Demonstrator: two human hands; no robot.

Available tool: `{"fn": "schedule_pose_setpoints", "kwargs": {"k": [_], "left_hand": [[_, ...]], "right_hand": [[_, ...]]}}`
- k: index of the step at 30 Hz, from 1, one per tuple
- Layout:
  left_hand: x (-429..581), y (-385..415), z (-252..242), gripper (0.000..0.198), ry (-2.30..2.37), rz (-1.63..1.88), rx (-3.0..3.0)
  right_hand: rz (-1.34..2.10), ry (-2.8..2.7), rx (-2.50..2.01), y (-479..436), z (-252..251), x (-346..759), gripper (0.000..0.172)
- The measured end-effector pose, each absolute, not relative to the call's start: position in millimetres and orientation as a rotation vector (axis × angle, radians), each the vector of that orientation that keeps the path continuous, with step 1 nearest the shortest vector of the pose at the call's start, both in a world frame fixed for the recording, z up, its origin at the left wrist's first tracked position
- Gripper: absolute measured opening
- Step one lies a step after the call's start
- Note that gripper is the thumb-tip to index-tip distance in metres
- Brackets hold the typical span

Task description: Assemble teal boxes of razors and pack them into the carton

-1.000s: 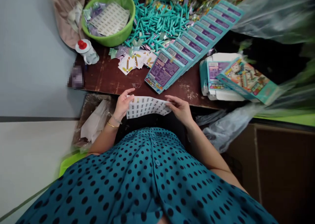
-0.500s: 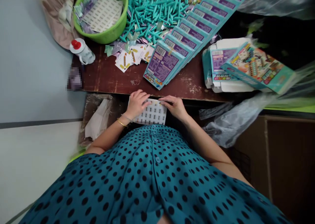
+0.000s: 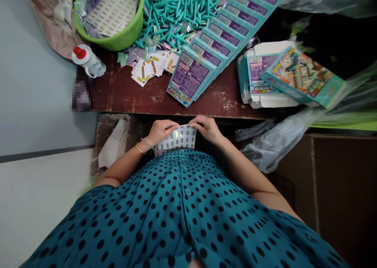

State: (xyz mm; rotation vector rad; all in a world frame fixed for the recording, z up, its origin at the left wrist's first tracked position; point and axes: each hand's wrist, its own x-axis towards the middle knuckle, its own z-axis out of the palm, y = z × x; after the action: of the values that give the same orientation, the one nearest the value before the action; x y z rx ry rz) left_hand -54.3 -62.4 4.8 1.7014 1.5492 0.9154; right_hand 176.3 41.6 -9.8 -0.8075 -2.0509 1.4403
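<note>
A white sticker sheet (image 3: 178, 138) with rows of small dark printed marks is held at my lap, just below the table's front edge. My left hand (image 3: 162, 131) pinches its upper left edge between thumb and fingers. At the upper right corner, my right hand (image 3: 207, 127) grips the sheet the same way. Light glints off the sheet's glossy surface. Its lower edge is hidden against my dotted shirt (image 3: 165, 189).
On the brown table (image 3: 123, 97) lie many teal sticks (image 3: 176, 9), printed cards (image 3: 143, 72) and a slanting row of boxes (image 3: 191, 73). A green basket (image 3: 118, 42) with similar sheets and a white bottle (image 3: 91, 64) stand left. Flattened boxes (image 3: 277, 97) and plastic film (image 3: 265, 150) lie right.
My left hand has drawn its fingers in from lying over the sheet to pinching its top edge. The sheet has tilted and now catches the light. The view has shifted slightly.
</note>
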Motion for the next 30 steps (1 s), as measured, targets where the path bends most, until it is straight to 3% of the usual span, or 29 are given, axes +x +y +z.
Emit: {"fn": "schedule_pose_setpoints", "kwargs": {"k": [4, 11, 18, 22, 27, 30], "left_hand": [[-55, -62, 14, 0.025, 1.608, 0.920, 1.655], [-51, -54, 24, 0.023, 1.617, 0.923, 1.704], [-51, -46, 35, 0.029, 1.489, 0.886, 1.704], [-57, -44, 40, 0.028, 1.472, 0.756, 1.733], [-54, -42, 43, 0.022, 1.548, 0.760, 1.712], [-51, -40, 44, 0.022, 1.496, 0.842, 1.641]], "right_hand": [[1.432, -1.983, -0.840, 39, -9, 173, 0.040], [1.361, -2.058, -0.781, 41, 11, 169, 0.025], [1.380, -2.127, -0.749, 40, 13, 167, 0.055], [1.423, -2.054, -0.775, 40, 16, 173, 0.032], [1.493, -2.025, -0.807, 43, 23, 174, 0.024], [1.534, -1.912, -0.859, 45, 23, 171, 0.027]]}}
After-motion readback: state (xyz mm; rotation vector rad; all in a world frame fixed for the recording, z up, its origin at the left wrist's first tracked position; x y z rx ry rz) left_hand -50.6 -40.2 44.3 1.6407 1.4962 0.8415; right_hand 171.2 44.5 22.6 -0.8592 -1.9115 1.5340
